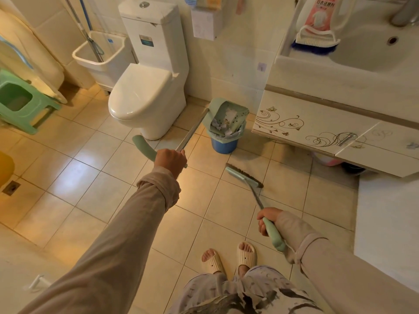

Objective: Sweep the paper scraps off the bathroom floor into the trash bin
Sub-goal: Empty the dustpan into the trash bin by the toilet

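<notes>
The left hand [170, 160] grips the long-handled dustpan [226, 112] by its shaft, tilted over the blue trash bin [224, 141] holding paper scraps [223, 128], probably light and flutter-prone, while the right hand [267, 220] clasps the broom [244, 176] by its green handle.

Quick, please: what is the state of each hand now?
Left hand: closed around the dustpan handle.
Right hand: closed around the broom handle.
</notes>
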Demonstrator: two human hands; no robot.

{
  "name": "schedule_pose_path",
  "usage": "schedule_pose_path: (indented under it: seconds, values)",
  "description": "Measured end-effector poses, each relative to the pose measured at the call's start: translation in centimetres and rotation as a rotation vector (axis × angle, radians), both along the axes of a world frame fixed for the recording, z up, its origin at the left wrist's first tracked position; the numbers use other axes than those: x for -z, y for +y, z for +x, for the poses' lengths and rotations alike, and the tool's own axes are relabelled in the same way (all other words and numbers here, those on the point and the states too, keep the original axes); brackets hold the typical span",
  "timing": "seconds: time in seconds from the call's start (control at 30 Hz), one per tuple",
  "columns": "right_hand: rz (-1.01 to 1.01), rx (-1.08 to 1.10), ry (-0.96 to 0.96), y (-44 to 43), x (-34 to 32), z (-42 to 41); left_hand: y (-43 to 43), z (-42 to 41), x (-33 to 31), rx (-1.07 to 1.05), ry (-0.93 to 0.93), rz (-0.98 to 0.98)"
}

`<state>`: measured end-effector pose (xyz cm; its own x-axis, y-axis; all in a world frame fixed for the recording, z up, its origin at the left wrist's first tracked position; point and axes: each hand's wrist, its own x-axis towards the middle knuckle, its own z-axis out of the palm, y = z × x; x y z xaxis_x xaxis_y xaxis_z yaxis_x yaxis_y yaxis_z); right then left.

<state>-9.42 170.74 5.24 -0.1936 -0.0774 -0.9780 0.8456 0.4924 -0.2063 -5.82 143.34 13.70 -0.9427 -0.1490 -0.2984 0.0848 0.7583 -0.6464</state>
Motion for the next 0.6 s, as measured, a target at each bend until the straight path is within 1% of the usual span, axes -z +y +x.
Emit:
schedule_pose_path:
  seconds: [0.17,0.23,0.37,0.43,0.5,0.6]
  values:
    - [-0.035,0.031,-0.026,0.5,-0.3,-1.3,-1.2,-2.8,-2.9,0.110,-0.001,-0.108]
    - [-0.035,0.026,-0.036,0.8,-0.2,-1.3,-1.2,-3.2,-3.5,0.085,0.000,-0.126]
    - [-0.029,0.003,-0.050,1.0,-0.2,-1.1,-0.9,-2.8,-3.4,-0.018,0.118,0.011]
    - [-0.023,-0.021,-0.048,1.1,-0.3,-1.1,-0.5,-2.6,-3.1,-0.032,0.153,0.025]
    - [-0.017,-0.029,-0.046,1.1,-0.3,-1.2,0.0,-2.2,-2.6,-0.041,0.146,0.002]
    - [-0.019,-0.035,-0.048,1.2,-0.2,-1.2,0.7,-1.4,-0.8,-0.020,0.085,0.006]
